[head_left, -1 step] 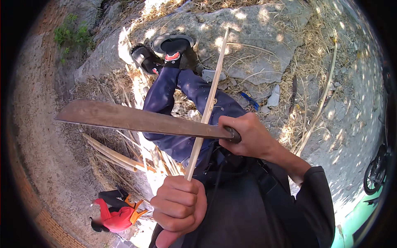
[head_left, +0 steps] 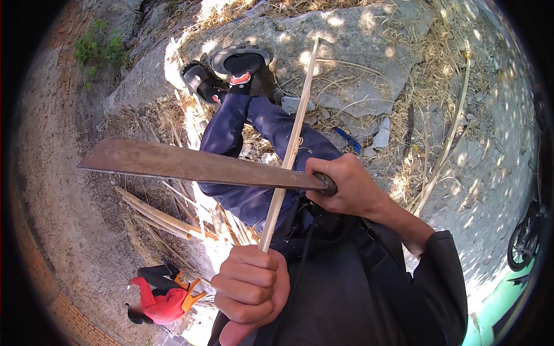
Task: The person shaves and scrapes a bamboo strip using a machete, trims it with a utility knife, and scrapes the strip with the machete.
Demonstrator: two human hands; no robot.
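Note:
A long machete (head_left: 190,163) with a broad brown blade points leftward across my lap. My right hand (head_left: 346,185) is closed round its handle. Under the blade runs a thin pale strip of split bamboo (head_left: 300,115), slanting away over my dark blue trousers. My left hand (head_left: 251,288), in a fist, grips the strip's near end. The blade crosses the strip near my right hand, its lower edge turned toward my left fist. Small curled shavings cling to the strip just beyond the blade.
Pale bamboo lengths (head_left: 153,212) lie at left. Beyond my feet is a grey rock slab (head_left: 352,69) strewn with dry shavings (head_left: 441,63). A blue tool-like object (head_left: 348,140) lies right of my knees. A person in red (head_left: 164,305) sits on an orange chair (head_left: 190,299) at lower left.
My right hand and the machete's handle end have shifted very slightly away from me. The left hand and the bamboo strip look nearly still.

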